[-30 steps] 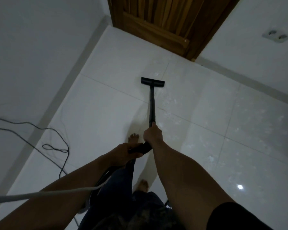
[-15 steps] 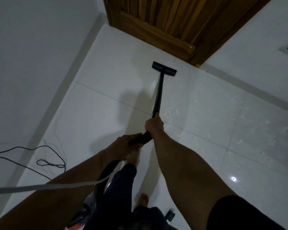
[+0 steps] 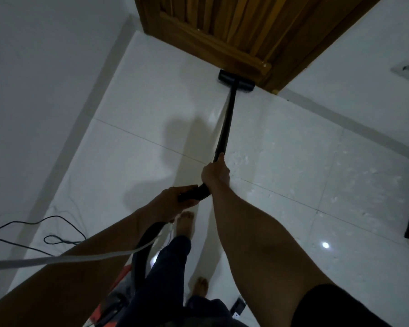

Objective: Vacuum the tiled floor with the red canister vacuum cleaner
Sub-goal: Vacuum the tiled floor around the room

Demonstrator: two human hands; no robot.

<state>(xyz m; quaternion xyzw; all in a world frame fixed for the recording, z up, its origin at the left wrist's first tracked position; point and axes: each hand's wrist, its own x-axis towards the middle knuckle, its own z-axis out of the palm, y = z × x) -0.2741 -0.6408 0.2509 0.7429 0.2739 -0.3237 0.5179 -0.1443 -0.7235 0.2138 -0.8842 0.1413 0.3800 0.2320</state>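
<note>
Your right hand (image 3: 215, 172) grips the black wand (image 3: 227, 121) at its lower end, fingers wrapped fully around it. Your left hand (image 3: 175, 201) holds the curved black handle (image 3: 194, 193) just behind, fingers curled closed on it. The floor nozzle (image 3: 236, 81) lies flat on the tiled floor (image 3: 293, 142), its far edge touching the foot of the wooden door (image 3: 234, 31). The red canister vacuum cleaner (image 3: 118, 293) sits low left, by your legs, partly hidden. A thin black cable (image 3: 54, 239) loops on the floor at left.
</note>
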